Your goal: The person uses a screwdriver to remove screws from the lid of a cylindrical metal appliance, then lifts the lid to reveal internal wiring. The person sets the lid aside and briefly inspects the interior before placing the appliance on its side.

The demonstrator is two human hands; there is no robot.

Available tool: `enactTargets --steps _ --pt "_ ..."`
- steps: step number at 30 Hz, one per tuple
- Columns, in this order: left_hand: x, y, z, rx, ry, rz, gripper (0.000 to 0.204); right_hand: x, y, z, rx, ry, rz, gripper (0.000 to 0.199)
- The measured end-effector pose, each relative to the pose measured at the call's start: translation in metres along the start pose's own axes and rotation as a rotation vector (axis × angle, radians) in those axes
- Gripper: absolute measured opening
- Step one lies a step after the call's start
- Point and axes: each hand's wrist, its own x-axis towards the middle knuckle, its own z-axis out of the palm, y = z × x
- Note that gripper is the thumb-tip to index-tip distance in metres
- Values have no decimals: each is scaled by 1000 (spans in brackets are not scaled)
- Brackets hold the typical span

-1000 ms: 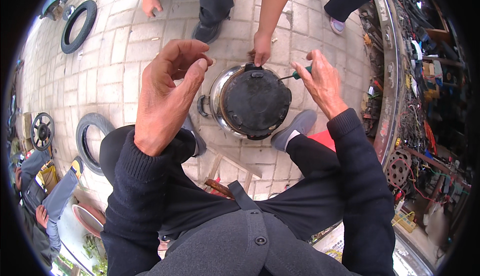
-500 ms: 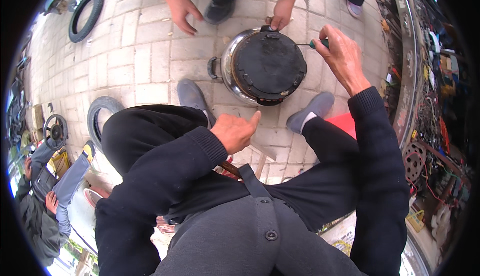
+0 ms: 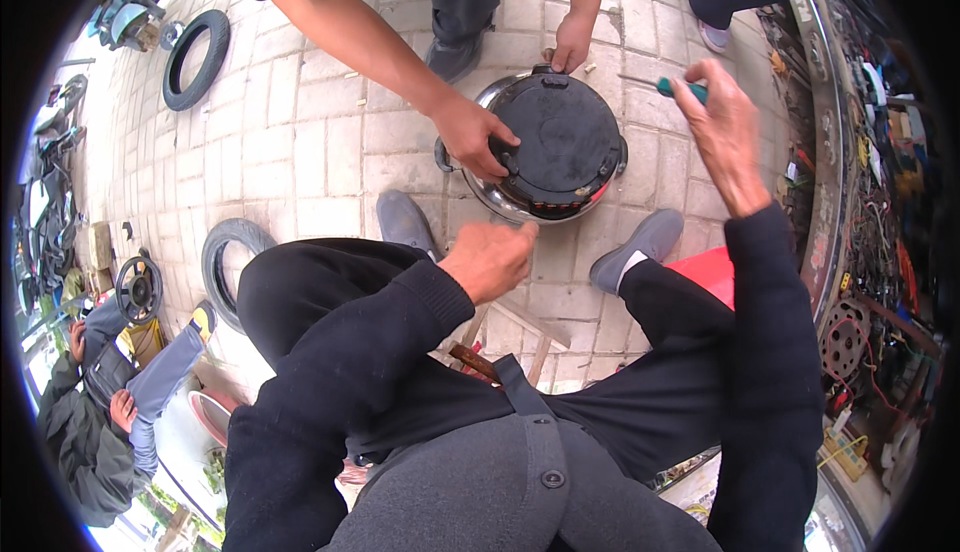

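A round metal pot point(image 3: 562, 137), black face uppermost, lies on the paved floor point(image 3: 330, 172) just beyond the wearer's grey shoes point(image 3: 650, 242). The right hand point(image 3: 725, 117) has its fingers clamped on a green-handled screwdriver point(image 3: 667, 86), shank directed left, tip apart from the pot. The left hand point(image 3: 490, 262) is just beside the near rim, fingers curled; whether they enclose anything or touch the rim cannot be told. A co-worker's farther hand point(image 3: 572, 42) is at the far handle point(image 3: 546, 69); a co-worker's nearer hand point(image 3: 472, 137) rests on the left part of the black face. Principal hazard, as judged: the tip, if brought in while bare fingers lie there, could skid over the smooth face and strike them. Second: the pot appears steadied by the co-worker alone, so a sideways push could turn or rock it should that hold loosen. Third: hands crowd the pot, and ill-timed movement could knock them together or pinch the left fingers beneath the near rim.
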Motion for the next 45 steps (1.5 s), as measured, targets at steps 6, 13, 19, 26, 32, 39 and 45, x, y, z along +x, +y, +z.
enactTargets --steps 6,13,19,26,32,39,45 --pt "2 29 -15 23 -71 144 51 -64 -28 -94 -51 -156 45 25" --pt "0 41 -17 89 -117 220 41 -99 -26 -73 21 -321 -2 23" --pt "1 43 -16 122 -116 228 39 -115 -14 -57 139 -344 -132 23" --pt "5 44 -14 158 -129 239 40 -124 -16 -55 210 -327 -213 24" --pt "5 47 -16 194 -157 233 32 -123 -19 -53 169 -396 -180 24" --pt "4 47 -13 173 -105 241 25 -124 -19 -49 196 -419 -201 24" --pt "2 46 -11 231 -158 238 42 -124 -21 -47 160 -404 -255 33"
